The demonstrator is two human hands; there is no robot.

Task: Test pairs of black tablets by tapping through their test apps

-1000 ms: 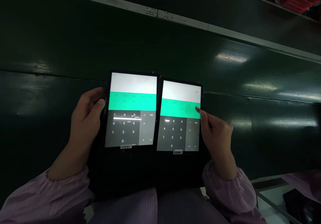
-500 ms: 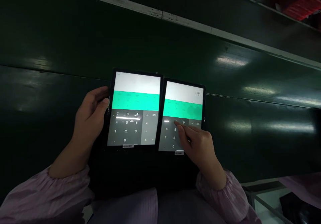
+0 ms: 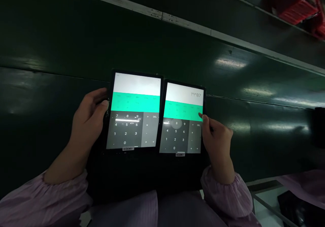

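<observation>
Two black-framed tablets stand side by side, both showing a calculator with a white display, a teal band and a grey keypad. My left hand (image 3: 88, 118) grips the left edge of the left tablet (image 3: 134, 84), whose display is blank. At the right edge of the right tablet (image 3: 183, 95), my right hand (image 3: 217, 140) holds the frame, thumb beside the teal band. That tablet's display shows a short string ending in 87, and a pale touch ring (image 3: 176, 123) lies over its 8 key. A bright streak of glare crosses the left keypad.
Behind the tablets runs a glossy dark green surface (image 3: 254, 78) with a pale metal strip (image 3: 186, 25) along it. Red crates (image 3: 294, 6) sit at top right. Another person's pink sleeve (image 3: 302, 186) and a black object (image 3: 297, 210) lie at lower right.
My right hand has moved from the keypad of the right tablet to its right edge. Characters in that display have increased, now including 87. The view has shifted slightly.
</observation>
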